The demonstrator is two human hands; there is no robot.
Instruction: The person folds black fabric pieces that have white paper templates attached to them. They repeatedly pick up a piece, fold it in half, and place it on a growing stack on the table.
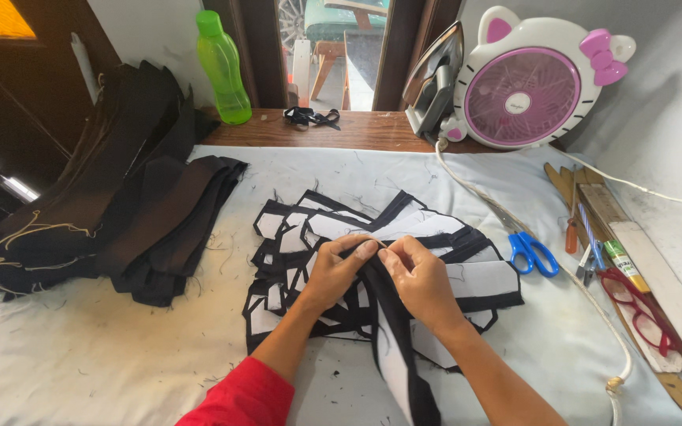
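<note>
At the far left of the desk (80, 347), a stack of dark folded cloth (112, 213) is lying well apart from both hands, with a green bottle (222, 67) standing behind it on the wooden ledge (357, 130).

Moving toward the centre, a heap of black-and-white fabric pieces (451, 252) is spreading across the pale desk cover. The left hand (337, 272) is resting on this heap, its fingers (361, 251) closed in a pinch on the top end of a long fabric strip (392, 355). The right hand (420, 280) is meeting it just beside, thumb and forefinger likewise closed on the same end, so the two sets of fingertips are almost touching. Neither hand is nearer than the other; both are gripping at one point.

The strip's long axis is running from that pinch point down toward the wearer, between the two forearms, its lower end hanging off the bottom of the view. It is lying over the heap, not under it. How the strip is folded at the pinch cannot be told.

To the right, blue-handled scissors (532, 252) are lying near the right hand but apart from it, beside a white cord (507, 217). Farther right, red glasses (641, 312) and wooden rulers (657, 268) are lying by the wall. An iron (434, 83) and a pink-and-white fan (526, 83) are standing at the back.
</note>
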